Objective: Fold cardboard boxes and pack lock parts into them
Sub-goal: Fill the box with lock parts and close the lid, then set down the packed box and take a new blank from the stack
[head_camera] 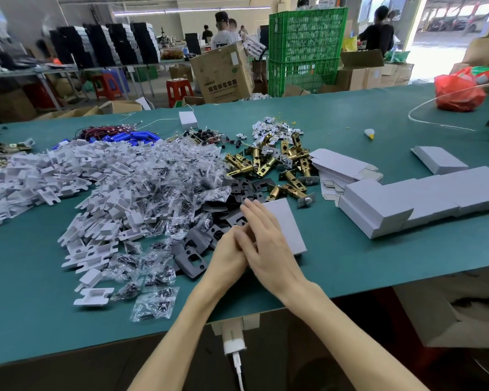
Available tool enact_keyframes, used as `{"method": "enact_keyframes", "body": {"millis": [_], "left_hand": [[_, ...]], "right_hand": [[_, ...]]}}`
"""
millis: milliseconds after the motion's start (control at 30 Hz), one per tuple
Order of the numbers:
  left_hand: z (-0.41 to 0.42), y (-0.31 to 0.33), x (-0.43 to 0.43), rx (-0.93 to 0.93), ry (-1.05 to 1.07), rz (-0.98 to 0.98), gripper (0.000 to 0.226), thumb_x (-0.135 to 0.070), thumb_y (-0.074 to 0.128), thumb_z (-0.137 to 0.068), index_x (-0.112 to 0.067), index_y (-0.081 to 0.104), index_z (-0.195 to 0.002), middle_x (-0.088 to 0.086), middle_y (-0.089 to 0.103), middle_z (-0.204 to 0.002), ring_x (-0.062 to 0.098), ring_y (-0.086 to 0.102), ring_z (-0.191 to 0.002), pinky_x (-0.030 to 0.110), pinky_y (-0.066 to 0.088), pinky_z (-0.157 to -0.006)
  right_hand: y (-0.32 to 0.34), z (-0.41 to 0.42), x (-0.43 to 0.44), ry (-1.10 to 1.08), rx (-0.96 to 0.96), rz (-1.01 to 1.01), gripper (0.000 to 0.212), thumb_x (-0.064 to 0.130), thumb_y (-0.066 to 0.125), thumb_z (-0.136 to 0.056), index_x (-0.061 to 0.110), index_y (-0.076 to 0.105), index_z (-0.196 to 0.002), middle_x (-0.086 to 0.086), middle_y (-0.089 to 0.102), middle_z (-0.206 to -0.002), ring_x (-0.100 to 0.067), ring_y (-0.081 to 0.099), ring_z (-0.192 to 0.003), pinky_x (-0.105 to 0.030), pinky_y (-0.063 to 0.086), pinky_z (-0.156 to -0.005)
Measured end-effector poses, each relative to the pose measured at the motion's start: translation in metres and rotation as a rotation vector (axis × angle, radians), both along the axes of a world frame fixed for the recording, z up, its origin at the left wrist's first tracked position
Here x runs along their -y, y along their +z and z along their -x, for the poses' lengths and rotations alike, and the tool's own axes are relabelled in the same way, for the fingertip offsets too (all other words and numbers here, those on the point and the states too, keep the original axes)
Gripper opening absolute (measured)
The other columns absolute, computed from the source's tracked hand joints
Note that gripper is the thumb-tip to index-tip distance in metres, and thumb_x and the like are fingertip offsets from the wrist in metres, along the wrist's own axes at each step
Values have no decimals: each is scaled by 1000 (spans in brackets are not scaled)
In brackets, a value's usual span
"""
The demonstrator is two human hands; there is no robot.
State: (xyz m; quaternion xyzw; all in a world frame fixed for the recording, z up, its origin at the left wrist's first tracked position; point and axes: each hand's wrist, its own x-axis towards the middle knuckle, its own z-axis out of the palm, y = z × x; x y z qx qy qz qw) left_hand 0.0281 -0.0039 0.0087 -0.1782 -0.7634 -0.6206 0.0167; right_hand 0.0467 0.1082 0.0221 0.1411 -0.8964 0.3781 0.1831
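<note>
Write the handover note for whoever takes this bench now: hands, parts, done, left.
Right hand: fingers straight, lying on the white box near the front edge. Left hand: tucked beside it, grip unclear.
Parts: brass latches, black plates, screw bags and white inserts piled behind and to the left.
Done: a row of folded boxes on the right.
Left: flat blanks to fold, piles to pack.

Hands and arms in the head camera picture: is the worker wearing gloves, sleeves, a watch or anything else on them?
Nothing is worn. The left hand and right hand are bare, with no gloves, and I see no rings. The left forearm and right forearm are bare too: no sleeve, watch or wristband shows down to the picture's bottom edge.
</note>
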Motion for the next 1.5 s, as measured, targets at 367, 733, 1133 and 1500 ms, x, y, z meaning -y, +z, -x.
{"method": "enact_keyframes", "body": {"millis": [367, 733, 1133, 1500], "left_hand": [[8, -10, 0, 3, -139, 265, 38, 5, 64, -90, -30, 80, -92, -13, 77, -81, 2, 68, -76, 23, 49, -76], [2, -9, 1, 17, -139, 186, 35, 4, 59, -99, -19, 79, -117, -11, 80, -105, 4, 74, -98, 21, 55, -88], [5, -11, -2, 64, -123, 170, 32, 1, 58, -102, -20, 79, -115, -9, 81, -103, 7, 74, -94, 18, 53, -82], [3, -12, 0, 92, -109, 148, 33, 3, 59, -101, -20, 79, -114, -9, 81, -101, 5, 70, -83, 15, 51, -77]], "right_hand": [[12, 33, -28, -63, 214, 13, 46, 28, 49, -108, 10, 48, -150, -4, 52, -152, -18, 43, -143, -25, 30, -115], [-1, 44, -74, -180, 196, -277, 72, -19, 44, -82, 18, 56, -144, -4, 58, -147, -21, 47, -140, -34, 36, -116], [-4, 49, -85, -133, 203, -86, 47, 14, 52, -104, 15, 49, -151, -1, 54, -151, -18, 46, -141, -22, 27, -114], [-7, 51, -112, -130, 286, 187, 45, 18, 57, -104, 10, 51, -148, -5, 58, -145, -13, 56, -132, -23, 38, -112]]}}
